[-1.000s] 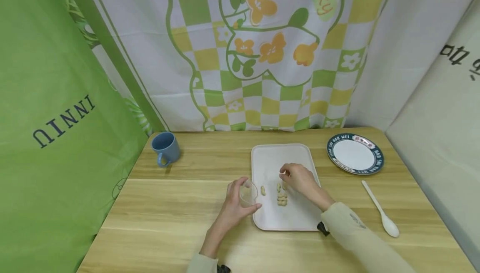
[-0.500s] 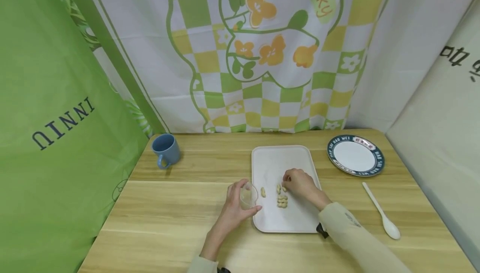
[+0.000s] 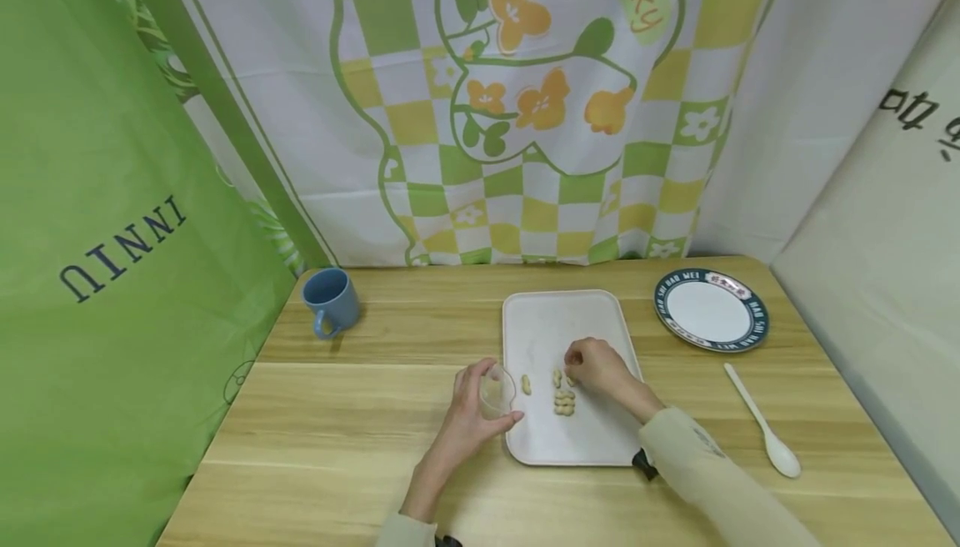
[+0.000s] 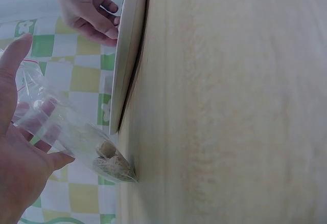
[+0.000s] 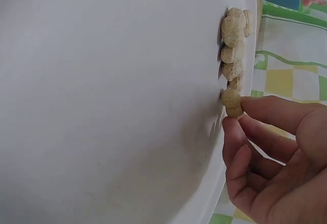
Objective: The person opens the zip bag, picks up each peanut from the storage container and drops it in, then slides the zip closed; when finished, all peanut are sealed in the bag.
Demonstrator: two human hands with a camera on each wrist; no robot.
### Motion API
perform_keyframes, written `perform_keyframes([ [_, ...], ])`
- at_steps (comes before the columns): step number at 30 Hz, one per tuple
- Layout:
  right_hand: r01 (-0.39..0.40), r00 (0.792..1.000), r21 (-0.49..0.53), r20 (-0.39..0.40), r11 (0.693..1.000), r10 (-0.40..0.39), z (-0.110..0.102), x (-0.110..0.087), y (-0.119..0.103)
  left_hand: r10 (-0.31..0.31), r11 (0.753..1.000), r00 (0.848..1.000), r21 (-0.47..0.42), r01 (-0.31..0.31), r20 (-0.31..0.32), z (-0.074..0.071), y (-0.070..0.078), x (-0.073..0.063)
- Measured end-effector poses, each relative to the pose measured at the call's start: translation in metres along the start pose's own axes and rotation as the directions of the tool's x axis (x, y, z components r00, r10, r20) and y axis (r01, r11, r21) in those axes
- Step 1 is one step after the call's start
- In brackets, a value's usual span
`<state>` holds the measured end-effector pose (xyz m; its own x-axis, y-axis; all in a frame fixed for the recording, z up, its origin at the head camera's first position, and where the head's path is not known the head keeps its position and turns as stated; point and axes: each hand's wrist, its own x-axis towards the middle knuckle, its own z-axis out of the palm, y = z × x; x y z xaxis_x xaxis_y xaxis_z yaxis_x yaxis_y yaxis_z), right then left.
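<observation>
With fingers and thumb spread around it, my left hand [image 3: 467, 418] holds a clear zip bag [image 4: 76, 132] upright at the tray's left edge. A few peanuts [image 4: 110, 160] lie in the bottom of the bag. Over the white tray [image 3: 562, 318], my right hand [image 3: 602, 366] pinches a peanut [image 5: 232, 103] between thumb and fingertips, low against the tray surface. Beside it lies another peanut [image 3: 557, 378], and just nearer is a tight row of peanuts [image 3: 564, 403]. One single peanut [image 3: 526, 384] lies apart near the bag.
A blue mug [image 3: 332, 303] stands at the table's back left. At the back right is a plate [image 3: 711, 311] with a dark patterned rim, and a white spoon [image 3: 763, 422] lies nearer on the right. Curtains hang behind and at both sides.
My right hand has come down and slightly nearer, and its fingertips are now on the peanut that lay beneath them. The left hand and the bag have stayed almost still.
</observation>
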<state>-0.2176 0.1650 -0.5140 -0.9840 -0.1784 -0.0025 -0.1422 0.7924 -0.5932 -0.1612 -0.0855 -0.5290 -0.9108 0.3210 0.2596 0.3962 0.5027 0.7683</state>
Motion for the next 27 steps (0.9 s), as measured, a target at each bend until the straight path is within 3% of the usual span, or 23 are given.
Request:
perform_keyframes([
  [8,0.124,0.988,0.091,-0.103,0.988,-0.114,-0.007,-0.006,-0.002,-0.006,1.0,1.0,-0.008,0.006,0.004,0.0,0.0,0.0],
  [16,0.235,0.949,0.135,-0.245,0.962,-0.198,-0.012,-0.013,-0.02,-0.003,1.0,1.0,-0.01,0.004,0.003,-0.001,-0.001,0.001],
  [22,0.326,0.908,0.161,-0.328,0.932,-0.261,-0.016,-0.018,-0.039,0.001,1.0,1.0,-0.008,-0.001,0.007,0.0,-0.001,0.001],
  [27,0.351,0.901,0.197,-0.335,0.915,-0.274,-0.016,-0.024,-0.054,-0.002,1.0,1.0,-0.008,0.002,0.007,0.0,-0.001,0.001],
])
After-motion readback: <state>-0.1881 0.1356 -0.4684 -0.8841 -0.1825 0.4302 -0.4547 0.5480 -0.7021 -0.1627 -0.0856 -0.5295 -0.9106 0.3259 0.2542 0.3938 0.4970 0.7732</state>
